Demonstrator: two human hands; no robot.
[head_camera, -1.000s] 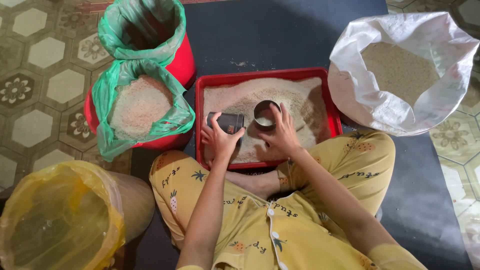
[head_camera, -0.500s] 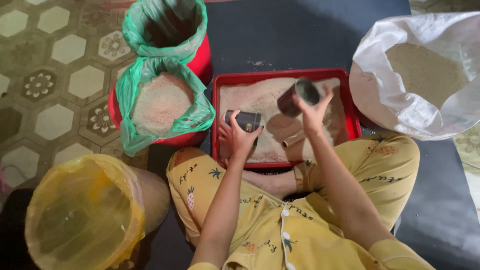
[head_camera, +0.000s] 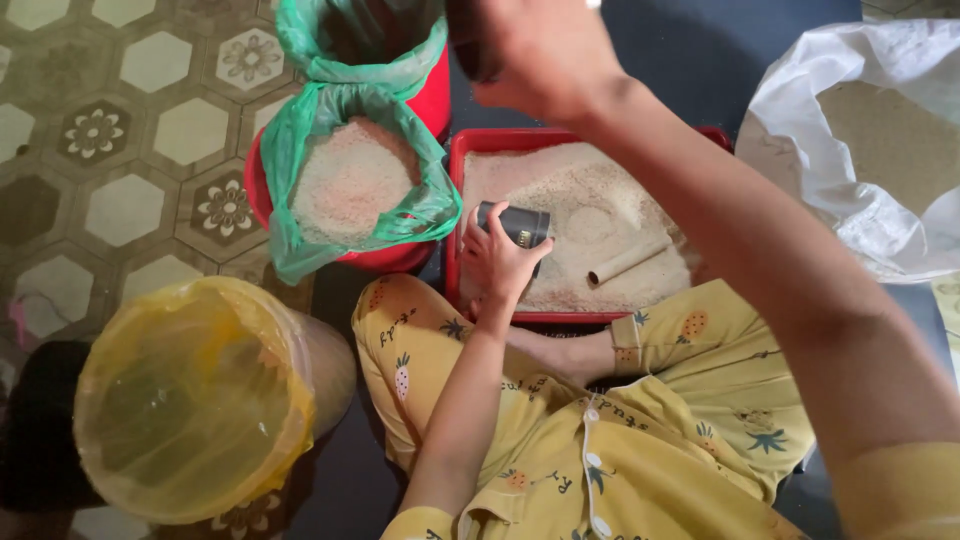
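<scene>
My left hand (head_camera: 493, 265) rests in a red tray (head_camera: 482, 141) of pale grain, its fingers wrapped around a small dark can (head_camera: 522, 222) standing in the grain. My right hand (head_camera: 545, 50) is raised close to the camera at the top of the view. It grips a dark cup (head_camera: 468, 45), mostly hidden under the fingers, above the gap between the tray and the green-lined buckets. A short cardboard tube (head_camera: 628, 262) lies on the grain in the tray. My legs in yellow patterned trousers are folded below the tray.
A red bucket with a green liner (head_camera: 300, 150) holds pale grain left of the tray; a second green-lined bucket (head_camera: 350, 50) stands behind it. An open white sack (head_camera: 800, 130) of grain sits right. A yellow-lined bin (head_camera: 190, 400) stands at lower left on patterned tiles.
My right hand lifted the dark cup out of the tray and swung it up and to the left, towards the green-lined buckets. My left hand stayed on the small can.
</scene>
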